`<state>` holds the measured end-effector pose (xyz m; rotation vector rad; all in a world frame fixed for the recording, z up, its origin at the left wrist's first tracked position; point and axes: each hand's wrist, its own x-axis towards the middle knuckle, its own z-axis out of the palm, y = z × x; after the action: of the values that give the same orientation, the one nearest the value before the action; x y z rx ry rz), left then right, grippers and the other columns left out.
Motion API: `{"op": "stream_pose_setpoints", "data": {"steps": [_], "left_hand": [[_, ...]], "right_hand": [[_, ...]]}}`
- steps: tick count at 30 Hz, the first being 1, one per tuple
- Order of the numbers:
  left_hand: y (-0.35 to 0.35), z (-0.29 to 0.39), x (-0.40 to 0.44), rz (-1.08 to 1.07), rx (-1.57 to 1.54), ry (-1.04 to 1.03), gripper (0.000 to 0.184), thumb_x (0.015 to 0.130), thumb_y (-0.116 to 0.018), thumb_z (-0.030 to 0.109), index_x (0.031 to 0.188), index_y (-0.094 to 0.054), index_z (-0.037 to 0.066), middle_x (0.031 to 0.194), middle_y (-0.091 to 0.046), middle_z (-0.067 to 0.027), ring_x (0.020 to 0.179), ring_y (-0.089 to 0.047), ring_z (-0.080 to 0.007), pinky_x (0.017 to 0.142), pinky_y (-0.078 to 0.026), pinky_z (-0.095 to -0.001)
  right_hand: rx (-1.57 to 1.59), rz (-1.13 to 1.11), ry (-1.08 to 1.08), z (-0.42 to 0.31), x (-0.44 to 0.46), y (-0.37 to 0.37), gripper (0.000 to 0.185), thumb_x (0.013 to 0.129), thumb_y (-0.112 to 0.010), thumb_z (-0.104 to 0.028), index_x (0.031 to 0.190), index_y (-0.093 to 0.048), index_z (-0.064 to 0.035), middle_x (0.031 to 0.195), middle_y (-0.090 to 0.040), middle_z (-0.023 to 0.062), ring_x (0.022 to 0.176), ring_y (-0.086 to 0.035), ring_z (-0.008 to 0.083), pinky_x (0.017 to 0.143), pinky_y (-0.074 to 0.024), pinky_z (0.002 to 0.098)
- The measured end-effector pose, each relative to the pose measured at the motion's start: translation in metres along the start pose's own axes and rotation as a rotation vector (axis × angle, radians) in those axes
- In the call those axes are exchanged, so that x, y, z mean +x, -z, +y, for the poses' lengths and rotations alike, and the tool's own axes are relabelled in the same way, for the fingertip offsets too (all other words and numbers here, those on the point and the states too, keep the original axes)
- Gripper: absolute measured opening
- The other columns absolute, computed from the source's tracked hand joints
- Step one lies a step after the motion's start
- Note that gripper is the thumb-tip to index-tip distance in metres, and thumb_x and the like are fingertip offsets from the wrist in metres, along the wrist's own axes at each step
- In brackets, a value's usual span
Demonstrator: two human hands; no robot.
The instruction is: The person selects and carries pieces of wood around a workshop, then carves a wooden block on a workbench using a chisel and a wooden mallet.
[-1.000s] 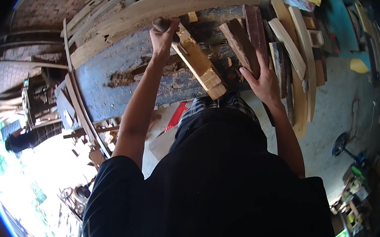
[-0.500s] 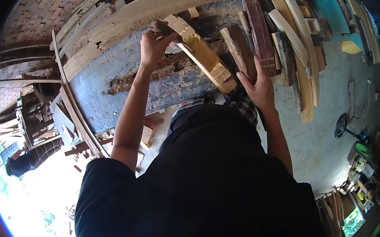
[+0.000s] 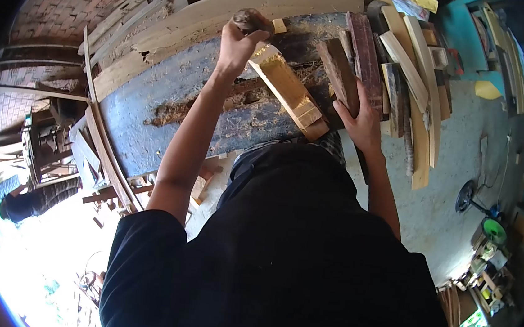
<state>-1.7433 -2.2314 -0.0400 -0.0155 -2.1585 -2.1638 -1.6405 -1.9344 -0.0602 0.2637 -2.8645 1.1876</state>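
Observation:
My left hand point(image 3: 238, 49) is closed around the dark handle of a chisel point(image 3: 249, 20), held over the far end of a yellowish wooden workpiece point(image 3: 287, 85). The blade is hard to make out from here. The workpiece lies slanted on a dark, worn bench point(image 3: 150, 91), with a notched step near its close end. On the right, my right hand point(image 3: 362, 122) grips a thick, dark brown block of wood point(image 3: 338, 67), thumb on one side and fingers on the other. Wood chips lie around the workpiece and in a rough hollow of the bench.
A reddish-brown beam point(image 3: 365, 54) and several pale boards point(image 3: 417, 65) lie right of the bench. Behind it runs a long plank point(image 3: 179, 38). A small wood offcut point(image 3: 279, 26) sits near my left hand. A person point(image 3: 31, 202) is at the far left.
My left hand has lifted the chisel off the workpiece, moving up and to the right. My right hand still holds the dark block. The whole view has shifted slightly.

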Motion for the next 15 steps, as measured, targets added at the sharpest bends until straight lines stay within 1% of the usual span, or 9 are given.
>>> {"op": "stream_pose_setpoints", "data": {"steps": [1,3,4,8,10,11,15], "left_hand": [[-0.001,-0.001,0.001,0.007,0.003,0.001,0.030,0.074,-0.066,-0.008,0.102,-0.058,0.000,0.100,-0.067,-0.0113,0.092,-0.064,-0.0182,0.086,-0.051,-0.0305],[-0.008,-0.005,0.006,-0.015,0.043,-0.043,0.020,0.071,-0.066,-0.002,0.090,-0.061,0.002,0.082,-0.065,-0.0036,0.077,-0.062,-0.0131,0.074,-0.050,-0.0271],[-0.011,-0.002,0.005,-0.039,0.036,-0.031,0.022,0.070,-0.066,-0.001,0.091,-0.060,0.002,0.082,-0.065,-0.0042,0.076,-0.061,-0.0125,0.073,-0.049,-0.0270],[-0.013,0.003,0.009,-0.116,0.129,-0.049,0.024,0.071,-0.065,-0.003,0.093,-0.059,0.002,0.084,-0.065,-0.0044,0.078,-0.062,-0.0130,0.075,-0.050,-0.0269],[-0.015,0.009,0.007,-0.098,-0.021,0.031,0.026,0.071,-0.063,-0.006,0.096,-0.058,0.002,0.087,-0.066,-0.0051,0.081,-0.063,-0.0141,0.078,-0.051,-0.0273],[-0.016,0.008,0.007,-0.113,-0.019,0.038,0.026,0.071,-0.063,-0.006,0.096,-0.058,0.002,0.087,-0.066,-0.0051,0.081,-0.063,-0.0141,0.078,-0.051,-0.0273],[-0.009,0.004,0.016,-0.178,0.049,-0.023,0.029,0.071,-0.062,-0.009,0.097,-0.058,0.002,0.093,-0.065,-0.0062,0.086,-0.063,-0.0142,0.080,-0.052,-0.0283]], "right_hand": [[0.009,0.018,0.013,0.001,0.003,0.001,0.071,0.087,-0.065,-0.041,0.144,-0.035,-0.0117,0.106,-0.066,0.0265,0.094,-0.065,0.0441,0.080,-0.0516,0.0474],[0.001,-0.015,-0.030,0.002,0.005,0.006,0.071,0.087,-0.065,-0.041,0.144,-0.035,-0.0121,0.106,-0.066,0.0266,0.094,-0.065,0.0442,0.080,-0.0517,0.0475],[-0.007,-0.049,-0.075,0.003,0.004,0.009,0.070,0.087,-0.064,-0.041,0.144,-0.035,-0.0125,0.106,-0.065,0.0267,0.093,-0.065,0.0442,0.080,-0.0518,0.0476],[0.010,-0.062,-0.095,0.013,0.009,0.011,0.071,0.087,-0.064,-0.042,0.145,-0.034,-0.0131,0.105,-0.065,0.0272,0.092,-0.065,0.0443,0.079,-0.0518,0.0482],[0.019,-0.032,-0.069,0.018,0.009,0.011,0.070,0.087,-0.064,-0.042,0.144,-0.035,-0.0137,0.105,-0.065,0.0273,0.092,-0.065,0.0445,0.078,-0.0519,0.0486],[0.022,-0.026,-0.084,0.019,0.008,0.012,0.070,0.087,-0.064,-0.042,0.144,-0.035,-0.0137,0.105,-0.065,0.0273,0.092,-0.065,0.0445,0.078,-0.0519,0.0486],[0.008,-0.022,-0.091,0.021,0.012,0.008,0.070,0.087,-0.064,-0.042,0.144,-0.035,-0.0137,0.105,-0.066,0.0261,0.093,-0.065,0.0439,0.079,-0.0519,0.0482]]}}
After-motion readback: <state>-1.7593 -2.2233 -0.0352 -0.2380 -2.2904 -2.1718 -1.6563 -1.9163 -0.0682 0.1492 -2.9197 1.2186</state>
